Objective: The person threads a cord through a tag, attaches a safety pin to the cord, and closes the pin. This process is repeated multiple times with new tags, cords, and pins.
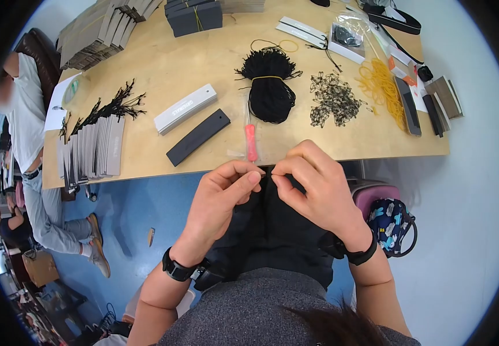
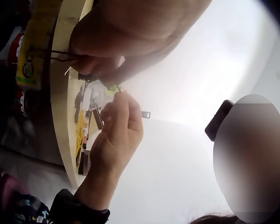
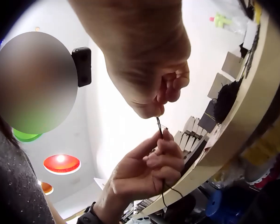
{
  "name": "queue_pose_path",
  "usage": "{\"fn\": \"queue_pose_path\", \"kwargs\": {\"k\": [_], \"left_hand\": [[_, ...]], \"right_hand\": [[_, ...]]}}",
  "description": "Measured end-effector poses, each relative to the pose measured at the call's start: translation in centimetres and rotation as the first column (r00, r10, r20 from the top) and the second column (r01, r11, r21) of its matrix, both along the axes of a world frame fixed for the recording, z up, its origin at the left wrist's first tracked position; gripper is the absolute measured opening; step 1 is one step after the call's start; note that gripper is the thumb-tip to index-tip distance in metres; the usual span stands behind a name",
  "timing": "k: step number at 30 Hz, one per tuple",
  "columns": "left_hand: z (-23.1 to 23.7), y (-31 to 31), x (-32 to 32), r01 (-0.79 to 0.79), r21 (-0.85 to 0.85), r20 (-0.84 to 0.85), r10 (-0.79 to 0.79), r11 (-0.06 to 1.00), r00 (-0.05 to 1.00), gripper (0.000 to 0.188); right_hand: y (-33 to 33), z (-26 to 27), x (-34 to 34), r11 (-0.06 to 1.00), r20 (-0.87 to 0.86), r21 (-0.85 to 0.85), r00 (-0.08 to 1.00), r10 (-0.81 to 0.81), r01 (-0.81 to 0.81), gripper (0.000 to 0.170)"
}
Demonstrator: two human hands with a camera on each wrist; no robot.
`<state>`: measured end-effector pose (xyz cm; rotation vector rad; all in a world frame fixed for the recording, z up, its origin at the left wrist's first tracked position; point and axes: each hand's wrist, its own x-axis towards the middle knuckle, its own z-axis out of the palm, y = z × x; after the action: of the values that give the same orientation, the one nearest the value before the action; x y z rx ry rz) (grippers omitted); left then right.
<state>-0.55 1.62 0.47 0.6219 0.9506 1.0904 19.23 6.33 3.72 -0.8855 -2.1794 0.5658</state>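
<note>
At the table's front edge, above the lap, both hands meet fingertip to fingertip. My left hand (image 1: 218, 196) pinches a thin black cord (image 3: 160, 129) between thumb and index finger, and a loose loop of it hangs below that hand in the right wrist view. My right hand (image 1: 319, 187) pinches the cord's upper end, where a fine wire-like bit shows beside it; fingertips hide much of this end. Just beyond the hands lies a pink-handled tool (image 1: 251, 141), and behind it a banded bundle of black cords (image 1: 271, 104).
A heap of small dark clips (image 1: 335, 99) and tangled yellow cord (image 1: 381, 86) lie right on the table. Left are a white strip stack (image 1: 186, 109), a dark grey strip stack (image 1: 198, 137) and corded grey tags (image 1: 96, 147). Another person (image 1: 33, 115) is at far left.
</note>
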Motion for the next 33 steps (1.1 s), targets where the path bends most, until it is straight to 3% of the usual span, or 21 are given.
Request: {"fn": "queue_pose_path", "kwargs": {"k": [4, 6, 10, 11, 12, 13, 14, 16, 17, 19, 20, 22, 23, 24, 25, 28, 32, 33], "left_hand": [[-0.3, -1.1, -0.9, 0.023, -0.018, -0.018, -0.023, 1.000, 1.000, 0.017], [-0.3, -1.5, -1.2, 0.105, -0.069, 0.368, -0.072, 0.992, 0.927, 0.015], [0.2, -1.4, -0.1, 0.084, -0.097, 0.566, -0.014, 0.992, 0.824, 0.017], [0.1, -1.3, 0.6, -0.033, 0.053, 0.190, 0.022, 0.998, 0.982, 0.017], [0.0, -1.1, 0.9, -0.076, 0.236, -0.206, 0.126, 0.969, 0.970, 0.018], [0.0, -0.9, 0.6, 0.042, 0.408, -0.531, 0.200, 0.912, 0.823, 0.019], [0.1, -0.8, 0.7, 0.048, 0.412, -0.531, 0.196, 0.910, 0.824, 0.019], [0.4, -1.1, 0.9, 0.287, 0.621, -0.743, 0.431, 0.730, 0.512, 0.016], [0.5, -1.2, 1.0, 0.288, 0.623, -0.742, 0.432, 0.728, 0.513, 0.016], [1.0, -1.3, 1.2, 0.329, 0.649, -0.752, 0.510, 0.686, 0.418, 0.015], [1.3, -1.1, 1.2, 0.326, 0.651, -0.750, 0.514, 0.686, 0.416, 0.015], [2.0, -1.0, 0.9, 0.169, 0.547, -0.640, 0.280, 0.820, 0.715, 0.011], [1.8, -1.0, 0.7, 0.166, 0.552, -0.642, 0.289, 0.817, 0.711, 0.011], [1.5, -1.1, 0.7, 0.070, 0.411, -0.451, 0.136, 0.909, 0.882, 0.010], [1.3, -1.2, 0.6, 0.029, 0.231, -0.192, 0.017, 0.972, 0.981, 0.010], [1.7, -1.3, 0.4, 0.095, 0.145, -0.142, -0.074, 0.985, 0.987, 0.012], [1.9, -1.3, 0.2, 0.084, 0.186, -0.133, -0.060, 0.979, 0.989, 0.014], [1.7, -1.4, -0.2, 0.111, 0.094, -0.136, -0.098, 0.989, 0.986, 0.014]], "right_hand": [[0.6, 0.3, 0.2, 0.985, 0.008, 0.162, 0.998, -0.066, 0.064, 0.020], [0.5, -0.1, 0.1, 0.973, 0.029, 0.215, 0.996, -0.087, 0.079, 0.020], [-0.9, -0.7, -0.8, 0.968, 0.096, 0.250, 0.995, -0.019, -0.005, 0.019], [-1.4, -0.7, -0.8, 0.985, 0.073, 0.171, 0.997, -0.026, 0.013, 0.019], [-1.7, -0.7, -0.7, 0.995, 0.050, 0.092, 0.998, -0.037, 0.032, 0.018], [-1.8, -0.5, -0.6, 0.999, 0.021, 0.028, 0.999, -0.044, 0.044, 0.016], [-1.9, -0.5, -0.5, 0.998, 0.020, 0.032, 0.998, -0.052, 0.051, 0.016], [-2.1, -0.4, -0.1, 0.981, -0.009, -0.187, 0.999, -0.047, 0.044, 0.015], [-2.3, -0.3, 0.0, 0.982, -0.008, -0.185, 0.999, -0.049, 0.047, 0.015], [-2.3, 0.1, 0.0, 0.881, -0.048, -0.471, 0.996, -0.073, 0.042, 0.015], [-2.1, 0.4, 0.1, 0.882, -0.048, -0.469, 0.996, -0.069, 0.038, 0.015], [-2.0, 1.0, 0.4, 0.899, -0.148, -0.439, 0.987, -0.060, -0.011, 0.018], [-1.9, 0.9, 0.2, 0.901, -0.152, -0.433, 0.987, -0.053, -0.018, 0.018], [-1.8, 0.7, 0.1, 0.922, -0.177, -0.385, 0.984, -0.027, -0.044, 0.019], [-2.0, 0.6, 0.1, 0.938, -0.198, -0.340, 0.980, -0.002, -0.067, 0.020], [-2.0, 0.7, 0.5, 0.965, -0.132, -0.260, 0.991, 0.008, -0.043, 0.020], [-1.7, 0.8, 0.9, 0.968, -0.053, -0.243, 0.998, 0.042, -0.054, 0.018], [-1.7, 0.7, 0.9, 0.973, -0.029, -0.228, 0.999, 0.043, -0.049, 0.017]]}}
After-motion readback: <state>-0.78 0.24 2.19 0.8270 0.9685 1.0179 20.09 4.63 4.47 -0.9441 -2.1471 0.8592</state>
